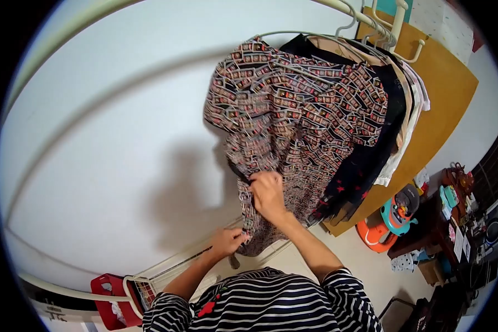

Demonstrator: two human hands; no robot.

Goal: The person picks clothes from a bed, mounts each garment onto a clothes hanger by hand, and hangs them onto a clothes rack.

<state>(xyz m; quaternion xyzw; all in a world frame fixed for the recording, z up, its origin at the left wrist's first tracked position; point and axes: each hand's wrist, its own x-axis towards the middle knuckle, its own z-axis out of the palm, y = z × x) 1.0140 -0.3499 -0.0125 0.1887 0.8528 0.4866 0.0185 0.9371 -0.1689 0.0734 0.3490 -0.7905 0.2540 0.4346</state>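
Observation:
A short-sleeved patterned dress [315,105], dark with small red and beige motifs, hangs on a wire hanger [293,33] from the rail. My right hand [268,195] is closed on its left side edge at waist height. Lower down, my left hand [229,242] pinches the same edge near the hem. Between the two hands the fabric runs in a narrow gathered strip. Just below my left hand dangles a small dark end of cloth or strap [234,262]. The fingertips of both hands are partly hidden by the fabric.
Several more garments hang behind, among them a dark one with red stars [346,177] and a white one [395,160]. A cream rail [66,27] curves along the wall. A red basket [102,285] stands lower left. An orange-and-teal ride-on toy [395,213] and a cluttered desk [431,235] are right.

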